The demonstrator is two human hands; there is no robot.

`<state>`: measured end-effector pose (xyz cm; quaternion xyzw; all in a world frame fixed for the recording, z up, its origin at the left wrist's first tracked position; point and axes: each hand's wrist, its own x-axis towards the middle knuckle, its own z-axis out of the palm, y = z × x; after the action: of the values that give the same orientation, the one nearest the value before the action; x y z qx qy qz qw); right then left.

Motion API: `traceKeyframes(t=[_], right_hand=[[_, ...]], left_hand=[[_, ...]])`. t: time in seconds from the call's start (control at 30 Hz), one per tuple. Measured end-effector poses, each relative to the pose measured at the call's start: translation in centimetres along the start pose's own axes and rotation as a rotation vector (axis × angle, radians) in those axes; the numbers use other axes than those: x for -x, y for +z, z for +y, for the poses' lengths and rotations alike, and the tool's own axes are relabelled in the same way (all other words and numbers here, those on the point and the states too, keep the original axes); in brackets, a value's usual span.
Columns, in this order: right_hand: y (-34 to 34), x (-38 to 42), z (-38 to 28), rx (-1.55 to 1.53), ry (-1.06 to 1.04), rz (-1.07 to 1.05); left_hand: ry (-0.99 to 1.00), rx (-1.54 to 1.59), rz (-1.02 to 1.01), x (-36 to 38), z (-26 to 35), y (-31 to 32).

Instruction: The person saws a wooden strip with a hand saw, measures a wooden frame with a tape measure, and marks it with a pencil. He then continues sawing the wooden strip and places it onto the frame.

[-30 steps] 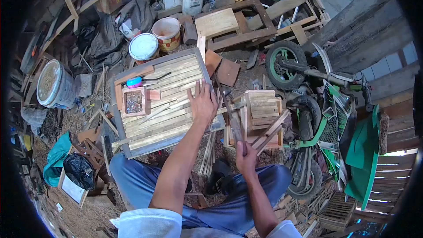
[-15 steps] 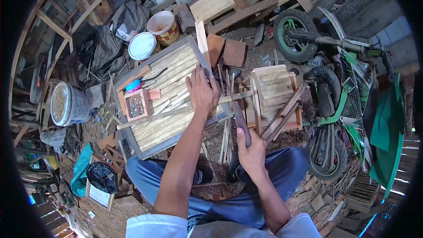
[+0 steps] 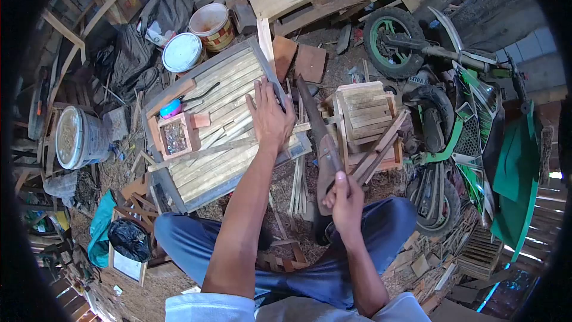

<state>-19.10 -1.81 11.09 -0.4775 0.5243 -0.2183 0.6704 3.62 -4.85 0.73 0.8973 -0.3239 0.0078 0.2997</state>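
My left hand (image 3: 271,113) lies flat with fingers spread on the slatted wooden panel (image 3: 196,179), near its right edge. Beneath the wrist, a long thin wooden strip (image 3: 217,151) crosses the panel and sticks out past its right side. My right hand (image 3: 345,203) is closed around the wooden handle of what looks like a hand saw (image 3: 313,110). Its long dark blade points away from me, just right of the panel. Whether the blade touches the strip cannot be told. On the panel sit a small wooden box of nails (image 3: 174,136) and a blue-and-pink round object (image 3: 171,108).
A small slatted wooden frame (image 3: 364,113) stands right of the saw, with dark sticks (image 3: 381,152) leaning on it. Farther right is a green motorbike (image 3: 444,137). Buckets (image 3: 183,52) stand behind the panel, and another bucket (image 3: 80,137) is at the left. Wood scraps litter the floor.
The saw has turned from edge-on to showing its broad side, and its tip has come up and left. My right hand has shifted slightly right and down. My left hand stays on the panel.
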Motion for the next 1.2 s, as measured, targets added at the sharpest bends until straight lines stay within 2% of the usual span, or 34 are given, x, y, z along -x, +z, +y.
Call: traceKeyframes(t=[0.1,0.13,0.27,0.4,0.5,0.63,0.8,1.0,1.13,1.2], right_hand=[[-0.2,0.5,-1.1,0.315,-0.232,-0.068],[-0.3,0.7,-1.7,0.351,-0.206,-0.145],[1.4,1.1,-5.1,0.649,-0.139,-0.132],[2.4,0.4,-6.9,0.638,-0.203,-0.125],[2.2,-0.3,-8.2,0.669,-0.073,-0.142],[1.6,-0.9,-7.5,0.732,-0.051,-0.113],[3.5,-0.7,-8.5,0.833,-0.168,-0.131],[4.2,-1.4,-12.5,0.824,-0.011,-0.107],[2.8,-2.5,-12.7,0.695,0.097,-0.121],[3.0,-2.4,-12.4,0.574,0.218,-0.065]], left_hand=[[-0.021,0.020,-0.027,-0.1,0.2,-0.2],[-0.025,0.015,-0.027,-0.2,0.2,-0.3],[-0.037,-0.024,-0.095,-0.3,0.2,-0.8],[-0.043,-0.051,-0.137,-0.7,0.7,-1.1],[-0.035,-0.058,-0.155,-0.8,0.7,-1.2],[-0.029,-0.074,-0.178,-0.9,0.5,-0.5],[-0.041,-0.117,-0.236,-0.9,0.3,-0.4],[-0.046,-0.172,-0.286,-0.4,0.2,-0.2],[-0.040,-0.175,-0.292,-0.4,-0.2,-0.2],[-0.058,-0.179,-0.299,-0.6,0.1,-0.2]])
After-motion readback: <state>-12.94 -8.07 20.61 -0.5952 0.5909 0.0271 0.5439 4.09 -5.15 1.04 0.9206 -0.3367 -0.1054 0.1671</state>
